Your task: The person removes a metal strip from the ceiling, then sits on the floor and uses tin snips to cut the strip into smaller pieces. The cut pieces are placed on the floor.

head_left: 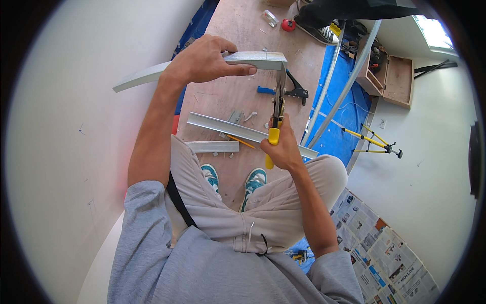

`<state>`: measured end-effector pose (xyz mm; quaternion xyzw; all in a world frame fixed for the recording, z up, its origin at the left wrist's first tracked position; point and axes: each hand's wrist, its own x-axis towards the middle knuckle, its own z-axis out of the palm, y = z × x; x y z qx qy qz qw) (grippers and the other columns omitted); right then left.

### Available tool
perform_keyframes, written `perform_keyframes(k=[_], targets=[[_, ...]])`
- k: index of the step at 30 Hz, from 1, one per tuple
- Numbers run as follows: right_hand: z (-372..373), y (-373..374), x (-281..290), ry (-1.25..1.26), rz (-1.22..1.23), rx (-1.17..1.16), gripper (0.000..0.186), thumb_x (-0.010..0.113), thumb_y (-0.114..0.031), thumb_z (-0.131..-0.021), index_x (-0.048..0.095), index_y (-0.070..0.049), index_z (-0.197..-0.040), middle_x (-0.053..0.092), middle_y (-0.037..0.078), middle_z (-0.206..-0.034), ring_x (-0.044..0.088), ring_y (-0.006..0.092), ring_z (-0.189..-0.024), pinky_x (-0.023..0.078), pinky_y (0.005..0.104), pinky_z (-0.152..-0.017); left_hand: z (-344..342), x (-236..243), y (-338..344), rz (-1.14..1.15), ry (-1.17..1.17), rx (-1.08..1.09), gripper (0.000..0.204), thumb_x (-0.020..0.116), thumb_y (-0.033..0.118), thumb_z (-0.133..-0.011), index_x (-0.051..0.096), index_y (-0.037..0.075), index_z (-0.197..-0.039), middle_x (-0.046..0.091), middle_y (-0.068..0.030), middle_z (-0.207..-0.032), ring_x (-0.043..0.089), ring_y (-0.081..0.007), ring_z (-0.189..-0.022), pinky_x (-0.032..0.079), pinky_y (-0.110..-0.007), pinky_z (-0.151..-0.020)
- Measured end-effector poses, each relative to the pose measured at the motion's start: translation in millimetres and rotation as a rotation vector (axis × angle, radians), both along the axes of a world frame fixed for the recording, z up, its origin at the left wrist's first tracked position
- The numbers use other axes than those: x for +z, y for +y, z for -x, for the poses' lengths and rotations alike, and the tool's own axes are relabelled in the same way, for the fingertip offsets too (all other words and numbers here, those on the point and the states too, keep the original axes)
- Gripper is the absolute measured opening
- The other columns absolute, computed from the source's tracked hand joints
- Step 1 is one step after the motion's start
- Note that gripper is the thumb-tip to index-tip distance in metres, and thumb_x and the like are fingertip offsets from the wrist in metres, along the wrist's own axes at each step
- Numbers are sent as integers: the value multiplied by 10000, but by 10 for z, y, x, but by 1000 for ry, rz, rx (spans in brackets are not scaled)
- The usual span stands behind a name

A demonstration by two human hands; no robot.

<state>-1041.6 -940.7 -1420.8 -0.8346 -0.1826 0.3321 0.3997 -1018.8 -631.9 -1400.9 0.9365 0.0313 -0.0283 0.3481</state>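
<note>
My left hand (202, 60) grips a light metal channel (144, 77), thumb along its side and fingers over the top. The channel reaches from near the left wall to a squared end in front of me. My right hand (284, 144) is closed around yellow-handled tin snips (274, 136), which point away from me. Their jaws meet the channel's right end, where a strip of metal hangs down; whether the blades are closed cannot be made out. Beyond the snips lies a black hand tool with a blue grip (266, 90).
On the wooden board (212, 101) lie a long metal channel (225, 126), a shorter piece (215, 146), a pencil (241, 141) and metal scraps. A red tape measure (288, 25) sits near another person's shoe (319, 31). Right are long metal bars (346, 83), a yellow tripod (372, 139) and a wooden box (397, 81).
</note>
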Motion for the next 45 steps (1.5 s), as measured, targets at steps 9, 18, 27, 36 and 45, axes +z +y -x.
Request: perform_keyframes(k=[9,18,27,36,45], targets=[[-71,26,191,1,7,-20,606,768,-178,-739,422,16,-1197,633,251,-969,644,426,-908,512,492,-865,-17,87,33,90,90,12,679,829,671,-750,810,20,-944,678,-88,-692,586,-183,-598,424,-333,-552],[3,46,221,-157,-31,-100,648,782,-145,-723,424,12,-1241,585,247,-1039,608,403,-959,500,476,-889,-11,144,38,171,26,-1,733,880,656,-689,793,-1,-1002,732,-123,-766,664,-202,-639,523,-317,-629],[-184,-111,61,-690,-264,-111,848,843,-54,-583,397,-29,-1304,502,191,-1133,523,376,-1034,442,437,-928,180,629,-225,120,-510,-117,554,965,130,-549,725,37,-1040,711,-86,-880,685,-239,-766,539,-334,-714],[-398,-179,4,-1231,-506,-247,619,800,-109,-713,431,-105,-1210,492,138,-1068,524,312,-962,424,504,-909,275,949,-592,-82,-1060,-227,362,959,211,-620,700,136,-861,716,-50,-825,714,-234,-764,599,-402,-786],[-474,-158,47,-1391,-555,-281,569,786,-173,-786,410,-138,-1212,481,112,-1095,510,298,-1017,422,486,-950,373,924,-692,-109,-1103,-216,339,952,252,-707,671,146,-865,733,-55,-860,750,-252,-842,627,-456,-883]])
